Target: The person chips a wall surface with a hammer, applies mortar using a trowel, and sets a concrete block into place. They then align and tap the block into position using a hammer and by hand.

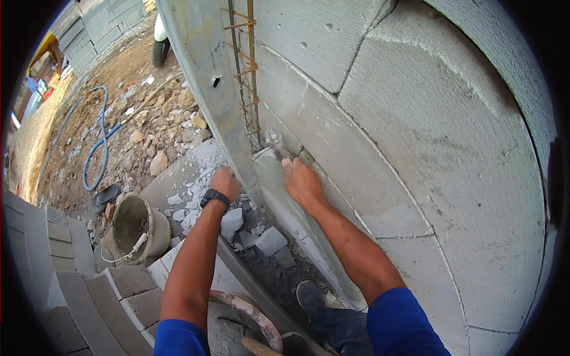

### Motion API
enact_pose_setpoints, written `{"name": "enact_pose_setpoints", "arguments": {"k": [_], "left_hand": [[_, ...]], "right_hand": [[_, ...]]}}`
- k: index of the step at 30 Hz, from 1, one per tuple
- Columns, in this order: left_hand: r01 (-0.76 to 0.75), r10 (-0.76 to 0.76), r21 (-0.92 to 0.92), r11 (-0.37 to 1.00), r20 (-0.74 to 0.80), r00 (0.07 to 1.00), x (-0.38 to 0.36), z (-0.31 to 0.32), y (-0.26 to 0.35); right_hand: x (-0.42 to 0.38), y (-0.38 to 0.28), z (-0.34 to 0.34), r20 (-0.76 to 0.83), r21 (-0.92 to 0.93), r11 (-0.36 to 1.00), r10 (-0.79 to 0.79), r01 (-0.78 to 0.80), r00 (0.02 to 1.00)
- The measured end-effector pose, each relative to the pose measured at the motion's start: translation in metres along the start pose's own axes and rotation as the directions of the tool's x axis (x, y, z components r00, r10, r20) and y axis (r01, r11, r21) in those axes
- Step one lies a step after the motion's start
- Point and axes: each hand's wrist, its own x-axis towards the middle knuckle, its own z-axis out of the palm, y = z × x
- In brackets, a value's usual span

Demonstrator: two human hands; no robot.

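My left hand [226, 183], with a black watch on the wrist, is at the left side of an upright grey panel [205, 77]. Its fingers are partly hidden behind the panel's edge, so their grip cannot be made out. On the panel's other side, my right hand [301, 180] is closed, thumb up, just above a narrow pale block ledge [285, 202] beside the block wall [356, 142]. What it holds, if anything, is too unclear to name. Rusty reinforcing bars [252, 71] stand between panel and wall. Broken block pieces [272, 241] lie below my hands.
A mortar-stained bucket [141, 228] stands at the left, near a dark sandal [106, 199] and a blue hose [105, 136]. Stacked blocks [101, 296] fill the lower left. A round tub [261, 320] sits at the bottom beside my shoe [310, 295]. Rubble covers the ground beyond.
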Motion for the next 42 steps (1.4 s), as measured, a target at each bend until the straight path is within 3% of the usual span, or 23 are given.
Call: {"name": "enact_pose_setpoints", "arguments": {"k": [4, 10, 13, 16, 19, 22, 23, 25, 31, 34, 38, 40, 42], "left_hand": [[0.023, -0.023, -0.008, 1.0, 0.005, 1.0, 0.002, 0.001, -0.001], [-0.023, 0.024, 0.024, 0.999, -0.035, 0.999, 0.002, 0.0, 0.0], [0.005, -0.005, 0.012, 1.0, -0.02, 1.0, 0.004, 0.0, -0.001], [-0.003, 0.003, 0.02, 1.0, -0.029, 1.0, 0.0, 0.002, 0.004], [-0.048, 0.05, 0.047, 0.998, -0.031, 0.998, 0.002, 0.0, 0.002], [-0.016, 0.013, 0.099, 0.995, 0.034, 0.999, 0.005, -0.001, 0.001], [0.0, -0.009, 0.121, 0.993, 0.069, 0.998, 0.003, -0.002, 0.003], [0.023, -0.022, 0.053, 0.998, -0.011, 1.0, -0.001, -0.008, 0.013], [0.012, -0.012, 0.087, 0.996, 0.001, 1.0, 0.001, 0.007, -0.007], [-0.017, 0.02, 0.095, 0.995, -0.025, 1.0, 0.0, 0.004, -0.002], [-0.008, 0.002, 0.176, 0.984, 0.037, 0.999, 0.003, 0.003, -0.003], [0.022, -0.025, 0.111, 0.994, 0.026, 0.999, -0.002, 0.001, 0.002], [0.047, -0.049, 0.082, 0.996, 0.019, 0.999, 0.001, -0.005, 0.008]], "right_hand": [[-0.019, -0.017, -0.017, 0.097, -0.049, 0.998, -0.028, 0.032, 0.995], [0.001, -0.008, -0.003, 0.048, -0.024, 0.999, 0.023, -0.021, 0.999], [-0.019, -0.015, -0.019, 0.138, -0.082, 0.994, -0.061, 0.073, 0.988], [0.01, 0.006, -0.005, 0.065, -0.025, 0.999, 0.021, -0.019, 0.998], [-0.006, -0.013, -0.006, 0.027, 0.005, 1.0, -0.011, 0.011, 1.0], [-0.018, -0.016, -0.014, 0.118, -0.064, 0.996, -0.048, 0.056, 0.992], [-0.015, -0.008, -0.007, 0.099, -0.043, 0.999, -0.003, 0.007, 0.995], [0.009, -0.002, -0.003, 0.033, 0.0, 0.998, 0.062, -0.062, 0.998], [-0.017, -0.016, -0.017, 0.125, -0.047, 0.997, -0.055, 0.061, 0.991], [0.014, 0.002, 0.002, 0.014, 0.022, 0.999, 0.031, -0.031, 0.999], [-0.016, -0.017, -0.012, 0.085, -0.064, 0.996, -0.054, 0.06, 0.995], [-0.007, -0.008, -0.011, 0.102, -0.066, 0.996, -0.059, 0.065, 0.993], [0.006, -0.008, -0.004, 0.06, -0.043, 0.999, 0.028, -0.025, 0.998]]}}
